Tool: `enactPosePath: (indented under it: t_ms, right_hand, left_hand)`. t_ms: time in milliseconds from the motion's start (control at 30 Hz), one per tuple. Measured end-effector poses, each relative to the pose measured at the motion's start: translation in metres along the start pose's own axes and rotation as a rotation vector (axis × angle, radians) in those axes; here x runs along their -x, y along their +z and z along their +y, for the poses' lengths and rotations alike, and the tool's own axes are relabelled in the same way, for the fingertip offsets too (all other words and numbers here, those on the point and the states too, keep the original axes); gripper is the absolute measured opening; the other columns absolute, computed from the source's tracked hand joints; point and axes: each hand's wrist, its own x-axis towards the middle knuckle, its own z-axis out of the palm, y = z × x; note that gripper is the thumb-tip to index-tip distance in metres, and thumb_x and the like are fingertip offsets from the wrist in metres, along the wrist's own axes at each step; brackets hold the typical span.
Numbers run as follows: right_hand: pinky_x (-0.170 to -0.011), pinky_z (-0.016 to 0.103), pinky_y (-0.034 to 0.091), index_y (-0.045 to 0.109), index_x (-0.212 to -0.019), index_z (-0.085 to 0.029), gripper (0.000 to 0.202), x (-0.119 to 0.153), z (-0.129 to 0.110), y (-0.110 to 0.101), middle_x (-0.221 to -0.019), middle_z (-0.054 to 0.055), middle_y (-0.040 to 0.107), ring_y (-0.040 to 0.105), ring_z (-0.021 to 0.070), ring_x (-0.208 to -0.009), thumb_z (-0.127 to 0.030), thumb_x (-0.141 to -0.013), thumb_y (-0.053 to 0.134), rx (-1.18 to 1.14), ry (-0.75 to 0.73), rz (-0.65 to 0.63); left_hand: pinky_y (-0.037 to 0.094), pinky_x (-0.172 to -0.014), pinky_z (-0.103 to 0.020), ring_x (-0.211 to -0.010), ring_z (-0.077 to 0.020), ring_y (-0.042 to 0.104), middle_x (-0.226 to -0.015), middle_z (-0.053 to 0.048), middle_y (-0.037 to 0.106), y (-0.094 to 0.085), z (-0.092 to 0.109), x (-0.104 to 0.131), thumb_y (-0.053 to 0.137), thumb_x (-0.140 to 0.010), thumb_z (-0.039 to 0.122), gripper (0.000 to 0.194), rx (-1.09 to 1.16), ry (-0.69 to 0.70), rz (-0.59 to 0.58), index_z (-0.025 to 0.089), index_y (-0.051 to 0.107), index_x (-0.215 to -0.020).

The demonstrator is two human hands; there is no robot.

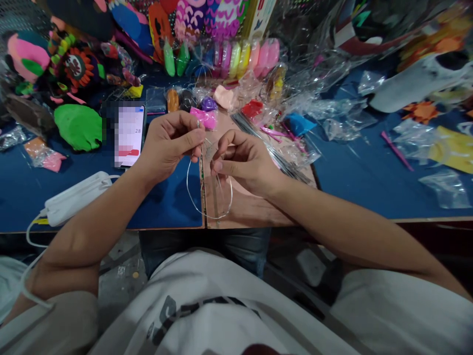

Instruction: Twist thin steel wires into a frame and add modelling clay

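A thin silvery wire [189, 190] hangs in a rounded loop between my two hands, above the table's front edge. My left hand [177, 140] pinches one part of it between thumb and forefinger. The fingers of my right hand [246, 165] are curled and closed on the wire lower down, to the right. Where the wire runs inside the fingers is hidden. Behind my right hand lies a bundle of straight grey wires [275, 153] on the wooden board [251, 212]. Just beyond my left hand is a pink clay packet [205, 119].
A phone [129, 135] and a white power bank [77, 197] lie on the left, with a green clay lump [78, 127] beside them. Colourful clay packs [244, 58] line the back. Plastic wrappers [343, 123] and a white curved form [417, 81] are on the right.
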Motion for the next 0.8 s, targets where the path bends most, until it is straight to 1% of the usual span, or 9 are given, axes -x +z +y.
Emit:
enactPosePath:
  t_ms: [133,233,300,367,467,533,633,767,800]
  right_hand:
    - [-0.050,0.018,0.055,0.059,-0.094,-0.023,0.045,-0.001,-0.003,-0.004,-0.074,-0.005,0.074,0.070,0.0101,-0.060,-0.032,-0.084,0.102,-0.021,-0.014,-0.025]
    - [-0.050,0.019,0.056,0.061,-0.101,-0.024,0.041,0.001,-0.005,-0.006,-0.075,-0.004,0.075,0.071,0.0113,-0.060,-0.032,-0.087,0.099,-0.037,0.006,-0.035]
    - [-0.049,0.020,0.056,0.065,-0.109,-0.022,0.037,0.003,-0.007,-0.006,-0.076,-0.003,0.076,0.071,0.0123,-0.056,-0.036,-0.091,0.094,-0.051,0.036,-0.055]
    - [-0.051,0.022,0.059,0.069,-0.117,-0.020,0.035,0.004,-0.008,-0.006,-0.079,0.000,0.080,0.072,0.0132,-0.055,-0.042,-0.096,0.088,-0.109,0.087,-0.079]
    - [-0.054,0.022,0.063,0.075,-0.115,-0.017,0.043,0.004,-0.007,-0.006,-0.088,0.006,0.086,0.077,0.0143,-0.058,-0.058,-0.101,0.078,-0.247,0.165,-0.107]
    - [-0.052,0.020,0.061,0.076,-0.111,-0.017,0.043,0.003,-0.005,-0.006,-0.090,0.006,0.087,0.077,0.0138,-0.057,-0.058,-0.100,0.081,-0.243,0.180,-0.116]
    - [-0.047,0.018,0.059,0.073,-0.107,-0.020,0.033,0.004,0.002,-0.005,-0.087,0.002,0.085,0.076,0.0129,-0.055,-0.043,-0.094,0.093,-0.135,0.129,-0.127]
    - [-0.052,0.022,0.064,0.069,-0.095,-0.022,0.038,0.008,0.011,-0.001,-0.082,0.000,0.081,0.077,0.0144,-0.059,-0.038,-0.085,0.102,-0.045,-0.033,-0.060]
    - [-0.053,0.023,0.064,0.070,-0.094,-0.021,0.037,0.009,0.012,0.000,-0.082,0.000,0.080,0.076,0.0143,-0.060,-0.039,-0.085,0.102,-0.023,-0.066,-0.037]
  left_hand:
    - [0.062,-0.056,-0.026,-0.059,-0.0094,0.068,-0.074,0.005,0.072,-0.009,-0.002,0.000,0.102,-0.082,0.049,0.041,0.012,0.122,-0.079,0.023,0.070,-0.088]
    - [0.065,-0.060,-0.029,-0.064,-0.0115,0.073,-0.077,0.004,0.074,-0.012,0.000,0.001,0.102,-0.083,0.046,0.039,-0.012,0.148,-0.119,0.023,0.071,-0.090]
    - [0.065,-0.059,-0.030,-0.066,-0.0135,0.075,-0.078,0.003,0.073,-0.011,0.003,0.003,0.104,-0.080,0.047,0.043,-0.036,0.101,-0.110,0.024,0.069,-0.090]
    - [0.064,-0.057,-0.029,-0.067,-0.0150,0.076,-0.077,0.003,0.071,-0.009,0.005,0.003,0.103,-0.079,0.051,0.047,-0.049,0.019,-0.072,0.024,0.067,-0.090]
    - [0.062,-0.056,-0.027,-0.065,-0.0135,0.074,-0.074,0.004,0.068,-0.007,0.007,0.003,0.100,-0.083,0.052,0.046,-0.020,-0.069,-0.056,0.024,0.064,-0.089]
    - [0.062,-0.055,-0.025,-0.063,-0.0110,0.070,-0.073,0.005,0.067,-0.006,0.006,0.002,0.101,-0.081,0.049,0.046,0.049,-0.080,-0.108,0.024,0.064,-0.089]
    - [0.060,-0.053,-0.025,-0.060,-0.0095,0.067,-0.074,0.005,0.068,-0.003,0.003,0.004,0.106,-0.075,0.047,0.048,0.128,-0.085,-0.169,0.024,0.066,-0.090]
    - [0.057,-0.049,-0.025,-0.058,-0.0121,0.070,-0.074,0.004,0.068,0.003,-0.002,0.010,0.104,-0.077,0.051,0.050,0.041,-0.142,-0.119,0.024,0.064,-0.088]
    - [0.057,-0.050,-0.025,-0.058,-0.0128,0.071,-0.074,0.004,0.068,0.005,-0.003,0.011,0.103,-0.077,0.052,0.050,0.023,-0.161,-0.117,0.024,0.063,-0.089]
